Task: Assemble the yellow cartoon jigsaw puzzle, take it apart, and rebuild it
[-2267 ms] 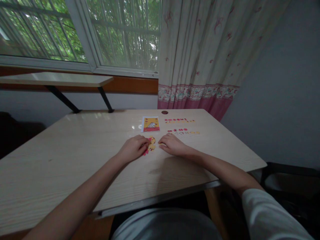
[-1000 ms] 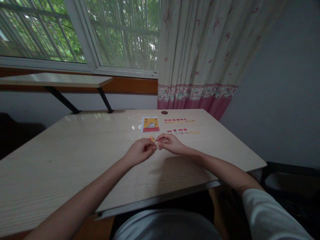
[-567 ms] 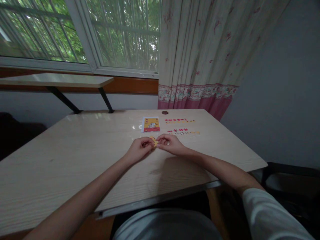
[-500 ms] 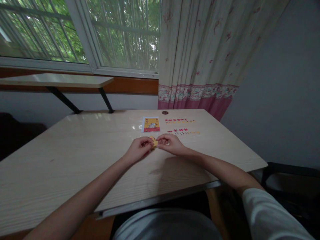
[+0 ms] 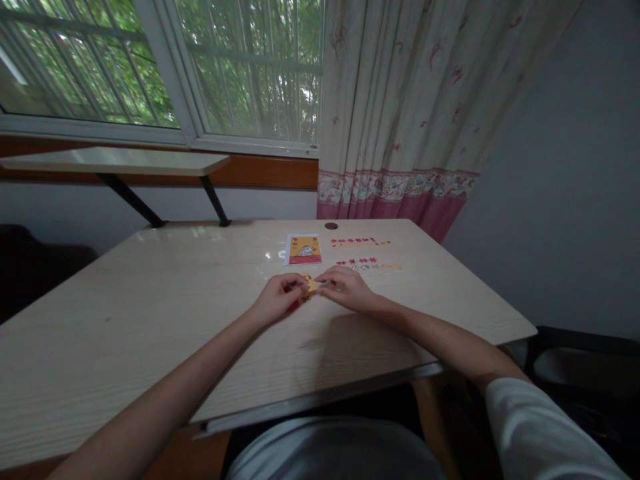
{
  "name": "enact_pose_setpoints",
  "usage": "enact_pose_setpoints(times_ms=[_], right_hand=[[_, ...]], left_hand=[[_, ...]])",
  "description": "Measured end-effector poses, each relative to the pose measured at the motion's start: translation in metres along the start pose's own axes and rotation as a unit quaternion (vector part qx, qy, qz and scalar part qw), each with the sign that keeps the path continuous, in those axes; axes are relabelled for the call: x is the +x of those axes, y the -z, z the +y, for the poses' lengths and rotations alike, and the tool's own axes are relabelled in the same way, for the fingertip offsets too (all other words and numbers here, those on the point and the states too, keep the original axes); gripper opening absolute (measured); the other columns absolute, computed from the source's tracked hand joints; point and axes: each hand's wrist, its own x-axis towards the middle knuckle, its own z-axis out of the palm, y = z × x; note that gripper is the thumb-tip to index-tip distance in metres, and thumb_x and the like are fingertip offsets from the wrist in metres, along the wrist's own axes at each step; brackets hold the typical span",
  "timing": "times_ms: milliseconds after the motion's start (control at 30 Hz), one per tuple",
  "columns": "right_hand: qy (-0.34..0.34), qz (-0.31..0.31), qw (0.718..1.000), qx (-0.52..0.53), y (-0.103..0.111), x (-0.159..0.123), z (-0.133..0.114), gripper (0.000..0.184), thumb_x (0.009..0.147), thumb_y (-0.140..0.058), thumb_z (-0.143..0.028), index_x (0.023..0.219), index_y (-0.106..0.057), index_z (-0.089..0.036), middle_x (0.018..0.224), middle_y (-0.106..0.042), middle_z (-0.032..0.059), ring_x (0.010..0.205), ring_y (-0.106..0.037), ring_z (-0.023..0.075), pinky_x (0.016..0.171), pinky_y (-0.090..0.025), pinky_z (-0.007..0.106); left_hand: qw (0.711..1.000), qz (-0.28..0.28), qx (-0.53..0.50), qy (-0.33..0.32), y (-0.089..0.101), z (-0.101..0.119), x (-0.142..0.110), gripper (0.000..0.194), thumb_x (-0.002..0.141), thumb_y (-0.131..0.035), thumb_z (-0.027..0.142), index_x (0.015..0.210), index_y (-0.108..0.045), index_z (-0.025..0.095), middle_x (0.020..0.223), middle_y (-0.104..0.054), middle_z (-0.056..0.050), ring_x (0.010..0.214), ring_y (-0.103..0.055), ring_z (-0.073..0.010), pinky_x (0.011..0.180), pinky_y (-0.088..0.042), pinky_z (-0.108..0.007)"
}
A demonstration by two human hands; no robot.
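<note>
My left hand (image 5: 277,297) is closed at the left side of a small cluster of joined jigsaw puzzle pieces (image 5: 311,285), yellow with some red, and its fingers cover much of it. My right hand (image 5: 347,288) pinches at the cluster's right edge, with a pale bit of a puzzle piece showing between thumb and fingers. Just beyond the hands lies a yellow and red picture card (image 5: 304,251) with a white animal on it. Loose red puzzle pieces (image 5: 351,241) and yellow ones are laid out in rows to the right of the card.
The pieces lie on a pale wooden desk (image 5: 165,320), whose front edge is close to my body. A raised shelf (image 5: 120,160) on black legs stands at the back left. Behind are a barred window and a curtain (image 5: 395,133). A dark chair (image 5: 580,340) is at the right.
Compared with earlier, my left hand has shifted right and the hands are closer together at the cluster. In the last half second my right fingers have drawn slightly right. The card and rows stay put.
</note>
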Motion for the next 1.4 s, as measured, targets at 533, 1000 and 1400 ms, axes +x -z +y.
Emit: enact_pose_setpoints(times_ms=[533,1000,1400], right_hand=[[-0.039,0.144,0.982,-0.117,0.073,0.000,0.063,0.032,0.081,-0.056,-0.045,0.098,-0.067,-0.020,0.095,-0.063,0.0094,0.074,-0.054,0.0162,0.079,-0.044,0.034],[-0.053,0.140,0.983,-0.107,0.074,0.004,0.071,0.030,0.080,-0.058,-0.042,0.097,-0.067,-0.019,0.092,-0.063,0.0082,0.073,-0.054,0.0154,0.075,-0.045,0.031],[-0.250,-0.020,0.966,-0.060,0.038,0.038,0.114,0.021,0.071,-0.066,-0.029,0.082,-0.069,-0.011,0.066,-0.065,0.0030,0.056,-0.053,0.0091,0.056,-0.039,0.020]], left_hand=[[0.913,-0.003,0.395,-0.101,0.047,-0.006,0.004,0.027,0.084,-0.044,0.034,0.085,-0.064,0.017,0.081,-0.063,-0.006,0.072,-0.055,-0.0166,0.066,-0.041,-0.027],[0.904,-0.016,0.413,-0.110,0.049,-0.010,0.005,0.028,0.085,-0.042,0.035,0.088,-0.064,0.018,0.083,-0.063,-0.005,0.074,-0.056,-0.0171,0.068,-0.042,-0.028],[0.904,-0.011,0.415,-0.104,0.049,-0.006,0.004,0.025,0.084,-0.043,0.032,0.086,-0.064,0.018,0.084,-0.064,-0.006,0.074,-0.056,-0.0169,0.067,-0.041,-0.028]])
